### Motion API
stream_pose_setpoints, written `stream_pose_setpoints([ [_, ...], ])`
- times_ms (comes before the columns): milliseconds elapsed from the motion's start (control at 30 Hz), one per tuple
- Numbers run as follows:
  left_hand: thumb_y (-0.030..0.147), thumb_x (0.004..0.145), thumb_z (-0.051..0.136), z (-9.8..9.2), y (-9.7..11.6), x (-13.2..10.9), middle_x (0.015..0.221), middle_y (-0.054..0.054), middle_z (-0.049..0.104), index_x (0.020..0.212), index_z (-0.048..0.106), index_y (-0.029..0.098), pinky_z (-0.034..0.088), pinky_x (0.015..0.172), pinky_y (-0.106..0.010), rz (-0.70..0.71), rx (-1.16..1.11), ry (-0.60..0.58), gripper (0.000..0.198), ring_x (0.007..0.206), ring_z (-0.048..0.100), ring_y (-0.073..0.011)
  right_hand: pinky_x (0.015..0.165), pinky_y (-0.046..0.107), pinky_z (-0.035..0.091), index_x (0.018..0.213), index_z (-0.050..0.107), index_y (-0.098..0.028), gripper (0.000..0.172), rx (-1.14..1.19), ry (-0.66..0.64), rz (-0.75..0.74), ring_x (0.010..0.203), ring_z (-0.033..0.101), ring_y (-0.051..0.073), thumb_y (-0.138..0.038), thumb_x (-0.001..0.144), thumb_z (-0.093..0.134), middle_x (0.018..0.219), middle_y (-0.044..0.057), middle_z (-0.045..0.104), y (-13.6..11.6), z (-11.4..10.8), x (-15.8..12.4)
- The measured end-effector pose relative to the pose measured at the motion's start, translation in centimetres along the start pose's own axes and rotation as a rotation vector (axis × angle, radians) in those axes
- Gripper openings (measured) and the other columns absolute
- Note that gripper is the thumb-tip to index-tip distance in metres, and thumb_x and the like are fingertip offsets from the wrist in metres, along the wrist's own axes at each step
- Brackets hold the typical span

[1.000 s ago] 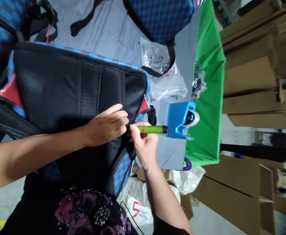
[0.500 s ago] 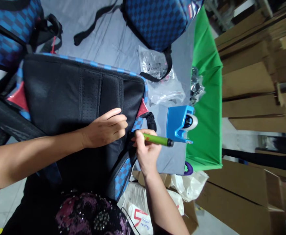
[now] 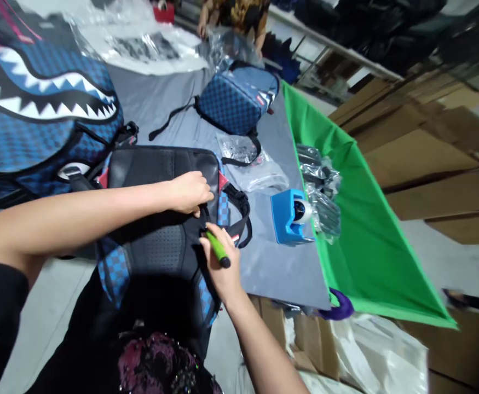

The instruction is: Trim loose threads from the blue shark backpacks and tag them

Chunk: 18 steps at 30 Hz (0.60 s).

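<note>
A backpack [image 3: 165,164] with a black back panel and blue checkered sides lies in front of me, its back facing up. My left hand [image 3: 192,192] reaches across it, fingers curled closed on the black fabric near the right edge. Just below, my right hand [image 3: 223,262] grips a green marker pen [image 3: 217,247], with its black end pointing toward me. The pen's other end is close to the fabric by my left fingers, and I cannot tell whether it touches. Black straps loop off the backpack's right side.
A blue tape dispenser [image 3: 284,219] stands right of the backpack, near clear plastic bags [image 3: 259,172]. Other checkered backpacks lie left [image 3: 38,126] and behind [image 3: 235,98]. A green fabric bin [image 3: 370,230] borders the table's right. A person [image 3: 239,16] stands at the far side.
My view has tilted up, showing more of the far table. The left hand's fingers, earlier loosely bent over the panel, now curl on the fabric. The marker has swung to point more toward me.
</note>
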<state>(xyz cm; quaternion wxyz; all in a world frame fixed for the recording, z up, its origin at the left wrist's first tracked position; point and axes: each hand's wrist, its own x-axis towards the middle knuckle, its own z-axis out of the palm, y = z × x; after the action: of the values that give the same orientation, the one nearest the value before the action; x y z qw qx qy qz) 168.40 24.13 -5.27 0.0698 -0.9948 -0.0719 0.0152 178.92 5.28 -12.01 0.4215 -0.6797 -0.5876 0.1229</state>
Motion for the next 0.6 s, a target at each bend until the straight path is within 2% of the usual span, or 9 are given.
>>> stream_pose_setpoints([
  [100, 0.045, 0.082, 0.072, -4.4, 0.6, -1.3, 0.09, -0.011, 0.074, 0.094, 0.07, 0.014, 0.041, 0.071, -0.034, -0.128, 0.033, -0.022, 0.033, 0.09, 0.069, -0.0266, 0.107, 0.048, 0.05, 0.121, 0.066, -0.025, 0.026, -0.132, 0.046, -0.278, 0.097, 0.072, 0.022, -0.029, 0.097, 0.056, 0.106, 0.005, 0.076, -0.9, -1.7, -0.1],
  [167, 0.046, 0.084, 0.069, -7.2, 2.1, -3.1, 0.088, -0.012, 0.074, 0.096, 0.07, 0.013, 0.041, 0.069, -0.034, -0.238, 0.04, 0.025, 0.035, 0.089, 0.069, -0.028, 0.105, 0.044, 0.052, 0.123, 0.065, -0.025, 0.028, -0.161, 0.094, -0.445, 0.094, 0.073, 0.021, -0.027, 0.096, 0.059, 0.104, 0.005, 0.077, -1.5, -4.0, 0.6],
  [233, 0.048, 0.086, 0.066, -8.6, 4.2, -5.1, 0.087, -0.012, 0.074, 0.096, 0.07, 0.014, 0.041, 0.067, -0.033, -0.355, 0.003, 0.082, 0.036, 0.087, 0.069, -0.0281, 0.104, 0.042, 0.053, 0.125, 0.064, -0.026, 0.031, -0.161, 0.084, -0.577, 0.092, 0.074, 0.02, -0.024, 0.094, 0.063, 0.101, 0.004, 0.077, -1.9, -6.2, 1.5],
  [267, 0.049, 0.087, 0.065, -8.6, 5.5, -6.0, 0.088, -0.011, 0.073, 0.096, 0.07, 0.014, 0.042, 0.066, -0.033, -0.411, -0.026, 0.108, 0.037, 0.086, 0.069, -0.028, 0.103, 0.041, 0.054, 0.125, 0.064, -0.026, 0.032, -0.154, 0.055, -0.618, 0.092, 0.074, 0.02, -0.024, 0.093, 0.064, 0.099, 0.003, 0.078, -2.0, -7.0, 1.8],
  [333, 0.05, 0.089, 0.063, -7.2, 8.0, -7.3, 0.088, -0.011, 0.073, 0.095, 0.069, 0.014, 0.043, 0.065, -0.033, -0.498, -0.095, 0.135, 0.038, 0.085, 0.07, -0.0279, 0.097, 0.04, 0.056, 0.123, 0.065, -0.026, 0.03, -0.14, -0.032, -0.638, 0.091, 0.074, 0.02, -0.024, 0.093, 0.064, 0.098, 0.003, 0.078, -2.0, -7.5, 2.3],
  [433, 0.038, 0.093, 0.058, -4.2, 10.4, -8.1, 0.091, -0.012, 0.074, 0.097, 0.068, 0.012, 0.046, 0.071, -0.034, -0.495, -0.209, 0.092, 0.028, 0.089, 0.07, -0.0267, 0.085, 0.037, 0.058, 0.119, 0.066, -0.025, 0.024, -0.112, -0.16, -0.589, 0.09, 0.073, 0.02, -0.027, 0.096, 0.059, 0.104, 0.005, 0.077, -1.7, -5.7, 2.3],
  [500, 0.024, 0.094, 0.052, -3.6, 10.3, -8.2, 0.093, -0.012, 0.074, 0.098, 0.07, 0.012, 0.047, 0.073, -0.033, -0.444, -0.298, 0.011, 0.021, 0.089, 0.07, -0.0247, 0.083, 0.036, 0.058, 0.117, 0.066, -0.024, 0.023, -0.066, -0.168, -0.53, 0.091, 0.072, 0.02, -0.029, 0.097, 0.057, 0.107, 0.006, 0.076, -1.9, -3.8, 2.2],
  [567, 0.017, 0.093, 0.047, -4.4, 8.8, -8.5, 0.092, -0.01, 0.075, 0.095, 0.072, 0.014, 0.046, 0.069, -0.031, -0.397, -0.402, -0.063, 0.024, 0.084, 0.07, -0.0219, 0.084, 0.036, 0.058, 0.117, 0.065, -0.024, 0.023, -0.024, -0.113, -0.458, 0.094, 0.07, 0.021, -0.03, 0.096, 0.056, 0.106, 0.006, 0.075, -2.3, -2.2, 2.0],
  [600, 0.017, 0.093, 0.046, -5.0, 7.7, -8.8, 0.091, -0.009, 0.075, 0.095, 0.072, 0.015, 0.045, 0.068, -0.03, -0.398, -0.434, -0.056, 0.026, 0.082, 0.069, -0.0207, 0.085, 0.037, 0.057, 0.116, 0.065, -0.025, 0.023, -0.016, -0.077, -0.422, 0.094, 0.07, 0.021, -0.03, 0.096, 0.056, 0.104, 0.006, 0.075, -2.6, -1.6, 1.9],
])
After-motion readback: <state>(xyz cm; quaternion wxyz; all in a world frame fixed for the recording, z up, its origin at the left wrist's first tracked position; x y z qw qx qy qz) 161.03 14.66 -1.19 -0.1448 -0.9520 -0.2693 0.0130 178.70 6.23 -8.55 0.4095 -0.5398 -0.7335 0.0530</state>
